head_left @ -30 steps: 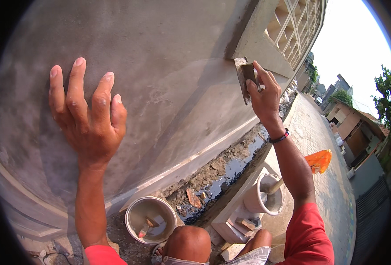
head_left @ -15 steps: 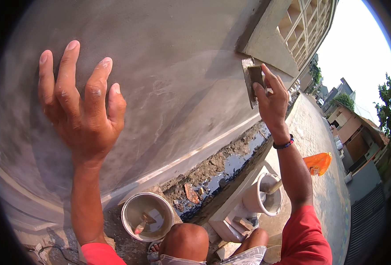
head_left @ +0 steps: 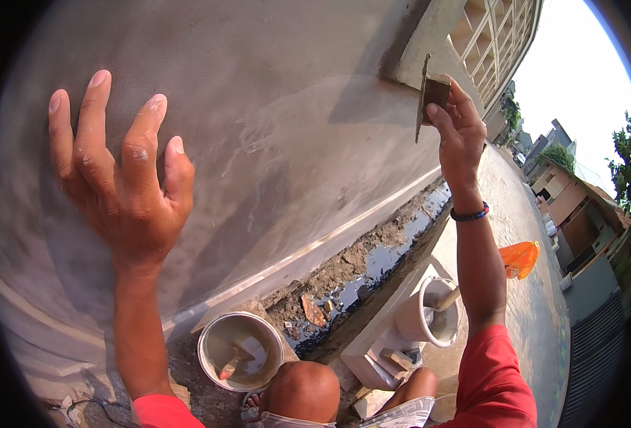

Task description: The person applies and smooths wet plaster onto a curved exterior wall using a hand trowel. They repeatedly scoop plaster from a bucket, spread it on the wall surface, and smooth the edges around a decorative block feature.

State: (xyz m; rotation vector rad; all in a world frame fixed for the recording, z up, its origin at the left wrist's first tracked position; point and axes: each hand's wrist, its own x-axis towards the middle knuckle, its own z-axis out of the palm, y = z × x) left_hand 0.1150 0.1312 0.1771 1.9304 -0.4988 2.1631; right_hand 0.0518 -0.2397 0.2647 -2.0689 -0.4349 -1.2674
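Note:
My left hand (head_left: 126, 178) is raised before the grey plastered wall (head_left: 294, 121), its fingers spread and nothing in them. Whether its fingertips touch the surface I cannot tell. On the right, my right hand (head_left: 464, 143) grips the dark block handle of a plastering trowel (head_left: 435, 93). The trowel's thin blade is seen nearly edge-on, turned toward the wall and close to its raised border; contact with the wall cannot be made out. Pale streaks mark the plaster between my hands.
By my knees stands a bucket (head_left: 203, 349) of cloudy water with a red-tipped brush (head_left: 230, 369) in it. Another white bucket (head_left: 409, 322), holding a handled tool, sits on the ledge to the right. A ditch (head_left: 383, 264) with dark water runs along the wall's foot, beside a paved lane (head_left: 529, 321).
My right hand has moved up and rightward with the trowel, whose blade has turned from a slanted face to edge-on. My left hand has shifted slightly left, fingers still spread.

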